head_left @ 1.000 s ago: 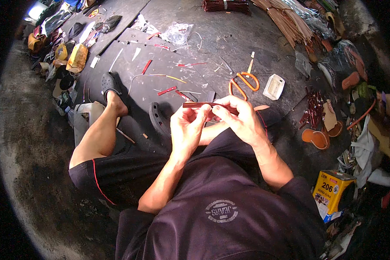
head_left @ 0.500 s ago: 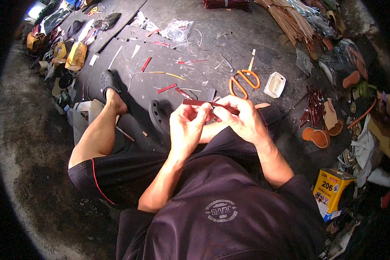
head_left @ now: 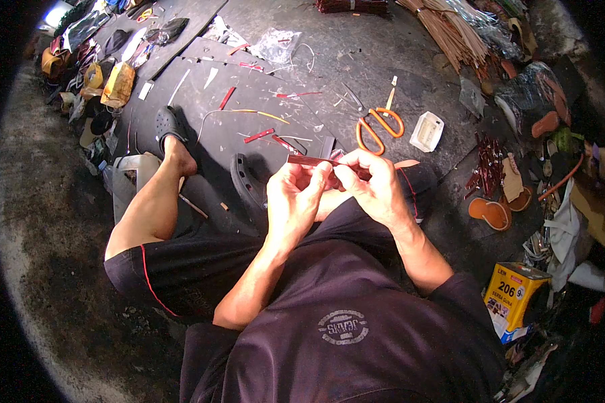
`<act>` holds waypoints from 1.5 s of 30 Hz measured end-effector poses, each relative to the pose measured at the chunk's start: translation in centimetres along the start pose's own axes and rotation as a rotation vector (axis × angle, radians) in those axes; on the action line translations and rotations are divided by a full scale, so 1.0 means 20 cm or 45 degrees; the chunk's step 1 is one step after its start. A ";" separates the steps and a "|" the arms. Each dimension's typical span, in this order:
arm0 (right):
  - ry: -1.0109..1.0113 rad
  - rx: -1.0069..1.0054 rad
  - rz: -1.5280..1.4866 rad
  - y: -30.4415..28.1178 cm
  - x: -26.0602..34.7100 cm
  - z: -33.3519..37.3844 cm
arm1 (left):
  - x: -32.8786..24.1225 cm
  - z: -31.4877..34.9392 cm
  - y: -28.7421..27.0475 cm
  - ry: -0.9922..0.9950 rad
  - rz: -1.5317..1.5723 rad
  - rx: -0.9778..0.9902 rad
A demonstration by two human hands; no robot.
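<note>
Between my two hands, above my lap, is a dark red strip (head_left: 304, 160) that looks like leather. My left hand (head_left: 294, 195) pinches it between thumb and fingers, its end sticking out to the left. Close beside it, my right hand (head_left: 373, 185) grips the strip's other part with thumb and forefinger. The fingers hide the middle of the strip, so any small part there cannot be made out. Just beyond my hands lie scissors with orange handles (head_left: 363, 138) and a white plastic tray (head_left: 426, 132).
Red strip scraps (head_left: 259, 136) and a thin wire (head_left: 212, 115) litter the dark mat. To the right are a heap of dark red strips (head_left: 489, 164), tan sandals (head_left: 491, 213) and a yellow can (head_left: 515, 295). A bundle of tan strips (head_left: 444, 30) lies at the far right.
Both hands stay close together with the strip, shifting very slightly. My right fingers have moved a little on it, and the strip's left end sits slightly farther right.
</note>
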State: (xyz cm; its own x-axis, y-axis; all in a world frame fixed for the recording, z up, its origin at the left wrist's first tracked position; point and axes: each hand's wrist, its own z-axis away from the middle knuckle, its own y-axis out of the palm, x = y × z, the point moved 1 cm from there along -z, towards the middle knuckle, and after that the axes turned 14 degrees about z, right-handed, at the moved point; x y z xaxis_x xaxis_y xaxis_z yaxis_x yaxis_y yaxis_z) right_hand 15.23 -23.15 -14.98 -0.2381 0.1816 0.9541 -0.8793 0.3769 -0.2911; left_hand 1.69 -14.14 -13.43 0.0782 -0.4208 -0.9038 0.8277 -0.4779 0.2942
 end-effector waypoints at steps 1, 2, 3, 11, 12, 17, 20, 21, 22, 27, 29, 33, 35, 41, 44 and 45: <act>0.008 0.010 -0.010 0.00 0.00 0.00 | -0.01 0.00 0.00 -0.011 -0.006 -0.001; 0.017 0.019 -0.021 0.00 0.00 0.00 | -0.02 0.01 0.00 -0.022 -0.013 -0.002; 0.024 0.029 -0.032 0.00 0.01 0.00 | -0.02 0.01 0.00 -0.032 -0.020 -0.003; 0.123 0.130 -0.178 0.01 -0.05 0.01 | 0.01 0.01 0.00 -0.061 0.075 0.071; 0.151 0.140 -0.233 0.02 -0.06 0.01 | 0.01 0.01 0.00 -0.074 0.083 0.076; 0.107 0.124 -0.280 0.08 -0.10 0.00 | 0.03 -0.02 -0.05 0.011 -0.079 0.145; 0.065 0.113 -0.305 0.10 -0.12 -0.01 | 0.07 -0.03 -0.06 0.120 -0.146 0.124; 0.033 0.092 -0.308 0.12 -0.14 -0.01 | 0.07 -0.04 -0.06 0.086 -0.145 0.111; 0.121 0.075 -0.442 0.16 -0.15 0.00 | 0.07 -0.06 -0.07 0.053 -0.144 0.098; 0.303 0.262 -0.472 0.13 -0.09 -0.06 | 0.15 -0.15 -0.19 -0.061 0.043 0.100; 0.313 0.302 -0.574 0.06 -0.05 -0.06 | 0.12 -0.16 -0.19 -0.087 0.040 0.099; 0.326 0.356 -0.314 0.04 -0.04 -0.09 | 0.11 -0.15 -0.17 -0.094 0.040 0.099; 0.178 0.264 -0.180 0.08 -0.07 -0.09 | 0.11 -0.14 -0.16 -0.074 -0.046 0.107; -0.053 0.146 0.098 0.10 0.00 -0.04 | 0.06 -0.12 -0.17 -0.069 -0.064 0.122; 0.151 0.197 -0.148 0.08 -0.07 -0.03 | 0.05 -0.13 -0.19 -0.190 0.141 0.200; 0.158 0.237 -0.210 0.06 -0.09 -0.04 | 0.05 -0.14 -0.19 -0.230 0.226 0.200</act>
State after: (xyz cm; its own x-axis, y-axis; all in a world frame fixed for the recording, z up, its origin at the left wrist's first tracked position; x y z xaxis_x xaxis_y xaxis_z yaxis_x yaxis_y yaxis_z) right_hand 14.82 -22.29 -17.07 -0.0428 0.2461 0.9683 -0.9653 0.2396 -0.1036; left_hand 0.19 -10.68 -16.24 0.1021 -0.6322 -0.7681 0.7127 -0.4922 0.4998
